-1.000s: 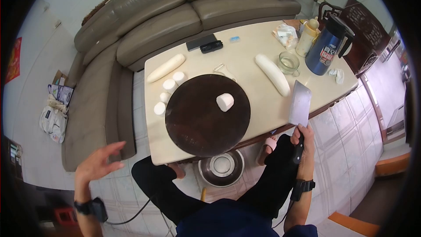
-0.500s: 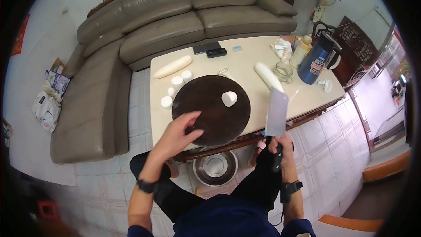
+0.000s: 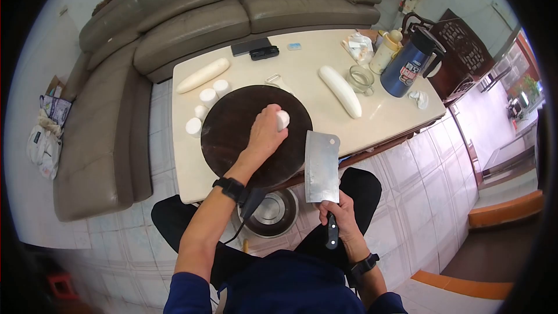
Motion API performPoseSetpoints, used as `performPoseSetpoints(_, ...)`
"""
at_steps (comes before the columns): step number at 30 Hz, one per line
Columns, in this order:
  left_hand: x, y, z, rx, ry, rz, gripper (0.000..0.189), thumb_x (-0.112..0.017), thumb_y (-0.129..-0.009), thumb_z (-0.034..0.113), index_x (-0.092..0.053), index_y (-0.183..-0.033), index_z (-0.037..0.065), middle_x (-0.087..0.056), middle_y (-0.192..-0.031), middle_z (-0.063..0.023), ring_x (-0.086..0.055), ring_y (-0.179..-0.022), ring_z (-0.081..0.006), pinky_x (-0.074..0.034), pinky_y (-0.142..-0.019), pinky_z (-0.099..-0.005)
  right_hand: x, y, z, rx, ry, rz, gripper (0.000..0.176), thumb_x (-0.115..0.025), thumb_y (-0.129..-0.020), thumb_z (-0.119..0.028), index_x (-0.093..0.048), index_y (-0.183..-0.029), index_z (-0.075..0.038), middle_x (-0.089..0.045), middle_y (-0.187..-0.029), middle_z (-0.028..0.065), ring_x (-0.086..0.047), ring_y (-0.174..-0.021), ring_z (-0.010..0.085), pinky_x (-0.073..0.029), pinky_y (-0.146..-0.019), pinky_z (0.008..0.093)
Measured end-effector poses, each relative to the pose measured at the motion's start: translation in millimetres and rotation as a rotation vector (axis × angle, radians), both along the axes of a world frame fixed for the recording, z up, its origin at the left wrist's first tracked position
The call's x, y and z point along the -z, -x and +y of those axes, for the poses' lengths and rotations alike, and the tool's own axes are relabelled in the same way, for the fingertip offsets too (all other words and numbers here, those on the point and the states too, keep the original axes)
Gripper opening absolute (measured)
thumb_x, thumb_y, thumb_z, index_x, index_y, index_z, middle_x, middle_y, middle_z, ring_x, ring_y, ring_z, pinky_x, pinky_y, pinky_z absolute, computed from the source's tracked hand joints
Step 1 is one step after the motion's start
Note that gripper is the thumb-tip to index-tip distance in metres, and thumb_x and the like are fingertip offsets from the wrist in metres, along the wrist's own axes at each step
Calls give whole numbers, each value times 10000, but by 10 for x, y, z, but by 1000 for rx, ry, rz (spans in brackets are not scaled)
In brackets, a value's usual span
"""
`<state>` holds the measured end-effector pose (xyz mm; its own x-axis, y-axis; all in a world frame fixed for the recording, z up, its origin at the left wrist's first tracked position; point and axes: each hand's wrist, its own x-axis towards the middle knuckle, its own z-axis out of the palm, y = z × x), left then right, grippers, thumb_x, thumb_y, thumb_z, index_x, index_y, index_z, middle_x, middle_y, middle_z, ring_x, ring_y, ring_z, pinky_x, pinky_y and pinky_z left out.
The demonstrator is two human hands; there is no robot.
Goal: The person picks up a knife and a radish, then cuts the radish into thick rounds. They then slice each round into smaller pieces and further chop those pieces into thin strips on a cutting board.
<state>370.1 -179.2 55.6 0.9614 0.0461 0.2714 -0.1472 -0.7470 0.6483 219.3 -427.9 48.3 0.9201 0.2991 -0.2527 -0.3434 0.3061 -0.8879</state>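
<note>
Board (image 3: 229, 134), dark and round, sits at the near edge of the tabletop (image 3: 189, 177), and it's busy! Just right of its middle, the left hand (image 3: 264, 134) has its grip closed around a short white piece (image 3: 283, 120). Off the board's near-right side, the right hand (image 3: 342, 215) grips the cleaver (image 3: 322, 168) by its handle, blade upright. Four more white chunks (image 3: 207, 96) line the board's far-left side; one long white vegetable (image 3: 203, 75) lies beyond them, another (image 3: 340, 92) right of the board. Danger spot: those fingers! They hug so small a piece that a badly aimed blade could nick them. A slack left grip could let that rounded piece roll, and a loose right wrist could swing the blade into the knee (image 3: 363, 189) right of the board.
</note>
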Motion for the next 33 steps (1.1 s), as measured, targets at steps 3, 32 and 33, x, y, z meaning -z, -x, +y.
performPoseSetpoints(3,-286,352,132,-4,-126,7,480,-772,-718,153,-554,-1134,51,-614,-1058,-184,-597,-1025,-379,-490,-886,-457,-105,15,26,29,71,-46,148,-614,-882,-89,-578,-979,18,-571,-671,48,-527,-457,116,-437,-440,225)
performPoseSetpoints(32,-187,1249,423,-1,390,316,455,-709,-753,54,-509,-1160,93,-631,-1048,-171,-671,-785,-289,-525,-749,-388,-771,-393,720,-290,855,-626,154,-504,-954,-62,-530,-1049,56,-562,-598,65,-570,-484,119,-457,-463,278)
performPoseSetpoints(33,-179,1247,414,0,392,315,455,-709,-753,54,-509,-1160,93,-631,-1048,-171,-671,-785,-289,-525,-749,-388,-761,-387,695,-291,858,-626,154,-504,-954,-62,-530,-1049,56,-562,-598,65,-570,-484,119,-457,-463,278)
